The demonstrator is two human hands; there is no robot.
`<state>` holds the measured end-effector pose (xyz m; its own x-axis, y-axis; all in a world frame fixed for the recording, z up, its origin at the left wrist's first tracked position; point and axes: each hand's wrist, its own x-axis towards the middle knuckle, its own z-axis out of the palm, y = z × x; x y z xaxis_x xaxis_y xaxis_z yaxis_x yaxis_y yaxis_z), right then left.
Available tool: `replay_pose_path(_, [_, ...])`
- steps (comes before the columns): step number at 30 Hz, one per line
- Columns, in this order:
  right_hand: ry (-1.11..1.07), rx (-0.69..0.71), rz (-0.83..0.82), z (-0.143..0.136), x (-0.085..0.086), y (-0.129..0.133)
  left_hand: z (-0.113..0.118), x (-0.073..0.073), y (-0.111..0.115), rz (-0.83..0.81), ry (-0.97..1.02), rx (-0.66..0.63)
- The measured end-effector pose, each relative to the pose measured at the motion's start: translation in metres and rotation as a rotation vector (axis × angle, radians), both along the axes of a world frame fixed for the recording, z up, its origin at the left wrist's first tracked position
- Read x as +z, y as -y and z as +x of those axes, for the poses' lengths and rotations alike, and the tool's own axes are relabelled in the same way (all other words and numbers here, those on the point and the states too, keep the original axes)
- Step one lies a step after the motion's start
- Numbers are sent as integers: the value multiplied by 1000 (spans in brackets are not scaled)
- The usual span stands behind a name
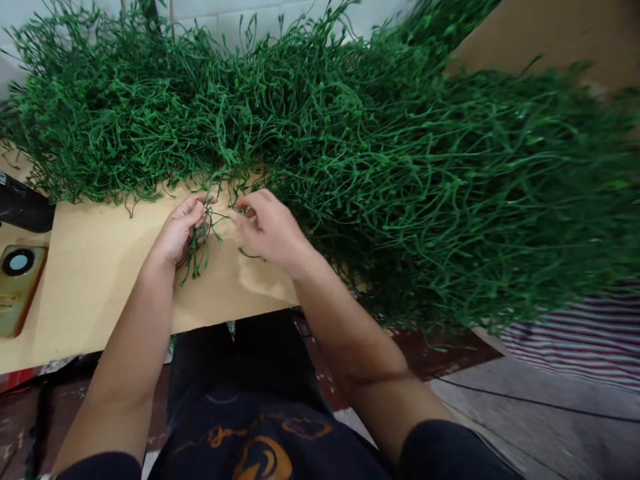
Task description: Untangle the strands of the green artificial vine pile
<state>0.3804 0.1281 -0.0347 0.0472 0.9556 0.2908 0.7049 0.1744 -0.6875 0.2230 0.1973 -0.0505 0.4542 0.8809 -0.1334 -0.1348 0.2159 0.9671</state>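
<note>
My left hand (186,230) is closed around a small bunch of green plastic stems (197,257), whose ends hang below the fingers. Just to its right is my right hand (267,227), thumb and forefinger pinched at the tip of one thin stem that reaches across from the bunch. Both hands are over a tan cardboard sheet (110,253). A short loose stem lies on the cardboard, partly under my right hand. Behind the hands spreads a large heap of the same green stems (310,120).
At the left edge lie a phone (20,287) and a black cylinder (25,203). The heap runs along the tiled wall and down the right side. A brown cardboard piece (545,40) stands at the back right; striped cloth (580,333) hangs below the heap.
</note>
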Motion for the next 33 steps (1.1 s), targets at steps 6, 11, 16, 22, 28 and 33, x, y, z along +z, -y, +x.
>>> replay_pose_path(6, [-252, 155, -83, -23, -26, -26, -1, -6, -4, 88, -139, 30])
replay_pose_path(11, [-318, 25, -89, -24, -26, -21, 2, -4, -6, 87, -137, 100])
replay_pose_path(16, [-307, 20, -19, -23, -28, -17, -1, -2, -4, 176, -230, 25])
replay_pose_path(22, [-338, 15, 205, -26, -33, -13, 0, -4, -5, 202, -272, 44])
replay_pose_path(28, [-461, 152, 226, -30, -29, -12, 5, -2, -5, 205, -262, 145])
replay_pose_path(33, [-333, 167, 188, -29, -22, -9, 9, -11, -6, 278, -305, 157])
